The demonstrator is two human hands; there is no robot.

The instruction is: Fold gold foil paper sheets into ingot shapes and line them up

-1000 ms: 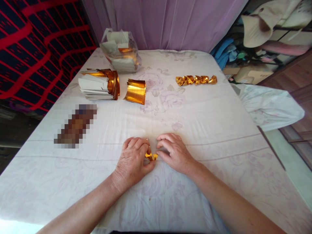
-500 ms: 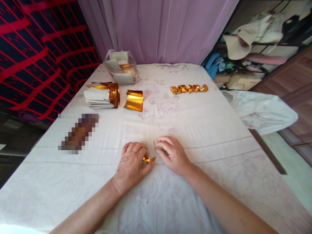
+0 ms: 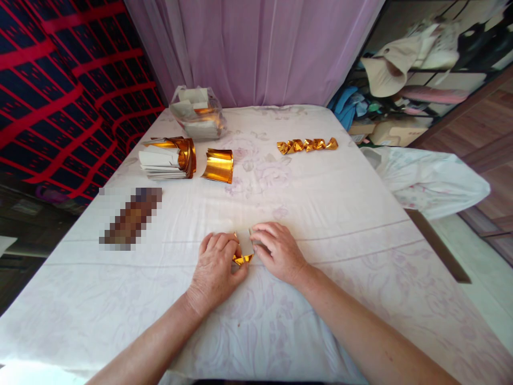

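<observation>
Surface: table (image 3: 360,214) under a pale floral cloth.
Head view: left hand (image 3: 214,267) and right hand (image 3: 278,251) both pinch a small gold foil paper (image 3: 243,251) between them.
Handling: probably light, thin, crease-prone; best held by its edges.
Beyond the hands: folded gold pieces (image 3: 306,145).

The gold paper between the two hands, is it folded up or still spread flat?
Folded. The gold paper is a small creased piece, white side raised, pinched between the left hand and right hand.
</observation>
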